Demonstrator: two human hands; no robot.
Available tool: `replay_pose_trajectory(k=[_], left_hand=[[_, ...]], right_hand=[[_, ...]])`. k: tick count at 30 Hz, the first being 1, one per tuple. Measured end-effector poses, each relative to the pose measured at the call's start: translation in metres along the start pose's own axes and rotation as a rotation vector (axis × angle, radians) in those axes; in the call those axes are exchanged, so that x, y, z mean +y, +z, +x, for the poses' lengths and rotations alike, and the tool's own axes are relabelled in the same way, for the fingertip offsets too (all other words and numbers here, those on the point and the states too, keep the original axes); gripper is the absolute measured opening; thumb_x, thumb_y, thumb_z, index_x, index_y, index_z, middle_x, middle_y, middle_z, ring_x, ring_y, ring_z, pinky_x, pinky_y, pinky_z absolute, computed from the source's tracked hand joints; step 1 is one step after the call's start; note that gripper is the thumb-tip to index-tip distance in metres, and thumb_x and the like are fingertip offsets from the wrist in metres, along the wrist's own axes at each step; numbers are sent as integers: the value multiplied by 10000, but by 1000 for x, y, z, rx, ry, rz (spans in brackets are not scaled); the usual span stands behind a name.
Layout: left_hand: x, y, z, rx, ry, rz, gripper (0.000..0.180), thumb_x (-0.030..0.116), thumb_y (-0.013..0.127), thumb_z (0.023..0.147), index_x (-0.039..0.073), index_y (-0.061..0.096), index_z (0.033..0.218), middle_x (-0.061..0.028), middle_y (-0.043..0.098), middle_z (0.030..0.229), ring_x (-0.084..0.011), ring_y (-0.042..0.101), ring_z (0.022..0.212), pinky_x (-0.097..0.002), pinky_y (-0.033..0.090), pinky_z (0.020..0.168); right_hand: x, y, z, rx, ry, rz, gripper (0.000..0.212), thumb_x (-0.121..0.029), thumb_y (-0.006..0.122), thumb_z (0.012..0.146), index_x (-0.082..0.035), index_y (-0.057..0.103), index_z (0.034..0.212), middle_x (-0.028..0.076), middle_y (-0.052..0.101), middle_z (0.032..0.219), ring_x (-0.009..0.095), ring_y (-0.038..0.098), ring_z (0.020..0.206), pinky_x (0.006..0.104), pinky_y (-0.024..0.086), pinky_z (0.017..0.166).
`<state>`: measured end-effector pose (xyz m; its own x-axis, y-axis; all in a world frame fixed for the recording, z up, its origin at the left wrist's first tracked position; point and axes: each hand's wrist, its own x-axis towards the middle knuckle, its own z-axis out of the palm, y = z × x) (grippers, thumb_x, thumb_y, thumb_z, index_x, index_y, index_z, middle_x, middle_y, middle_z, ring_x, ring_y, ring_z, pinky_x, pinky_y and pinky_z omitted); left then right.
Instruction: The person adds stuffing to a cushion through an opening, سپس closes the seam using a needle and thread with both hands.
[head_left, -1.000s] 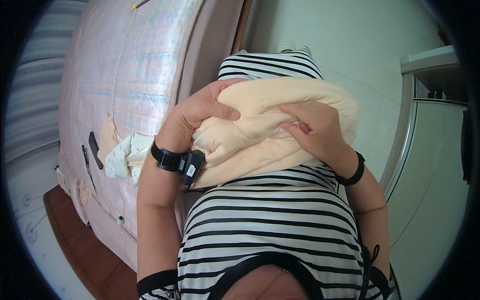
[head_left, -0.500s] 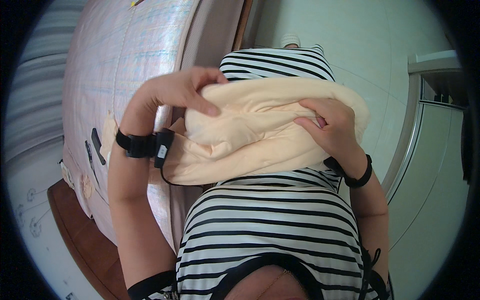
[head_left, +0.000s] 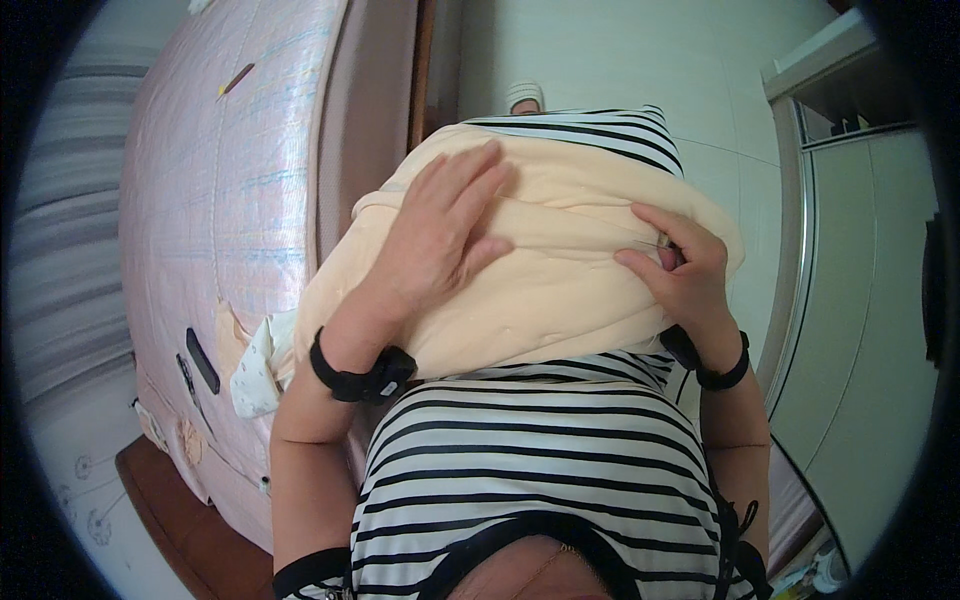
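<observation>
A cream padded cloth point(head_left: 570, 290) lies over my lap in soft folds, drooping to the left by the bed. My left hand point(head_left: 445, 220) rests on its left part, palm down, fingers stretched and thumb apart. At the cloth's right side is my right hand point(head_left: 690, 260), its thumb and forefinger curved over a crease and the other fingers curled in. A thin, straight, needle-like sliver point(head_left: 650, 244) shows at these fingers; its exact kind is too fine to make out. Black bands with small dark modules circle both wrists.
To my left stands a bed with a shiny pink plaid cover point(head_left: 260, 170). On it lie a dark phone-like slab point(head_left: 203, 361), scissors point(head_left: 188, 378), a white patterned cloth point(head_left: 255, 385) and a small yellow-tipped tool point(head_left: 237, 80). A pale cabinet point(head_left: 860, 300) is at the right.
My left hand has gone from gripping the cloth's upper left edge to lying flat on it. The cloth is spread smoother and wider leftward. The right hand keeps its place on the cloth.
</observation>
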<state>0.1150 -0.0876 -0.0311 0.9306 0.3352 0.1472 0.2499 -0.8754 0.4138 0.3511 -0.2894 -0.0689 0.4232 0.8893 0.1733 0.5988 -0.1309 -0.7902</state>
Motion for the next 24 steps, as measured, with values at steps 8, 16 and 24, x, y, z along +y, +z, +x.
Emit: replay_pose_trajectory(k=[8,16,24], left_hand=[[-70,77,-15,220,-245,-394,646,386,541,1038,-7,390,1528,-249,488,1512,-381,449,1419,-445,313,1185],[-106,88,-8,-118,-792,-670,613,474,543,1054,-46,544,1378,-225,675,1246,-289,635,1184,-368,462,1031],[-78,-12,-12,183,-758,-943,676,62,786,893,-7,455,1479,-150,626,1328,-214,606,1194,-327,482,1044]], right_hand=[[26,-22,-24,68,223,103,363,-88,869,794,-29,759,1135,-25,678,800,24,493,623,186,408,546],[43,-33,-37,183,233,236,316,-34,831,834,-18,759,1141,-17,704,935,11,545,727,160,459,615],[50,-26,-23,163,184,236,294,-17,815,841,-13,763,1130,-35,693,899,0,507,684,153,420,589]])
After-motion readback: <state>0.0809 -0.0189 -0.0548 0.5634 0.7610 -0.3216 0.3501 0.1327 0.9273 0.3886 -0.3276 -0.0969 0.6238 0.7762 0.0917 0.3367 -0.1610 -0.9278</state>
